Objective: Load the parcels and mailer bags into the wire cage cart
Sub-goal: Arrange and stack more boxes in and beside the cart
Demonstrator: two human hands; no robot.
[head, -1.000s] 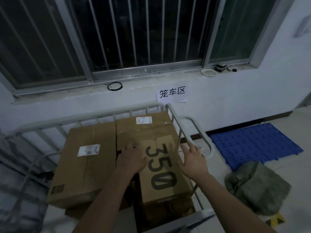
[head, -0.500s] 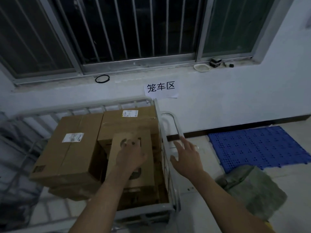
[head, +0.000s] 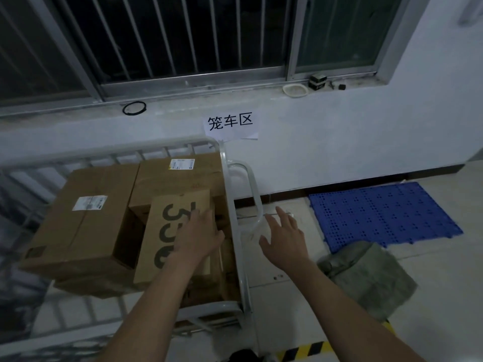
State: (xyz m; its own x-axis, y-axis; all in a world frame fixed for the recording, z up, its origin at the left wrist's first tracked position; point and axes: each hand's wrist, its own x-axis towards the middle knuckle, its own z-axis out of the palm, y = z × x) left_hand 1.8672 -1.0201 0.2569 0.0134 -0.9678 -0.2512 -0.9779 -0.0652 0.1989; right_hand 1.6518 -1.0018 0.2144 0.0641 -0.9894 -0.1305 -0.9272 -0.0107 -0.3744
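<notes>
Cart of white metal bars stands against the wall under a barred window, with brown boxes inside it. Farthest left in it lies a large box with a white label on top; it rests on another carton of which only the edge shows. Up on the sill sits a black ring. A second box, also labelled, stands against the cart's far rail. Just in front of it the 350 box lies on top of other cartons, between the large box and the cart's right side. The left hand rests flat on this box, fingers straight and gripping nothing, and covers part of the printed number. A paper sign hangs on the wall above. A looped handle juts from the cart's right side. The right hand hangs beside it over the floor, palm down, fingers spread and loose, holding nothing; it seems clear of the handle, though the gap is hard to judge. Back on the sill are a white dish and a small dark box. A green sack slumps on the floor, and just behind it a blue mat lies by the wall
</notes>
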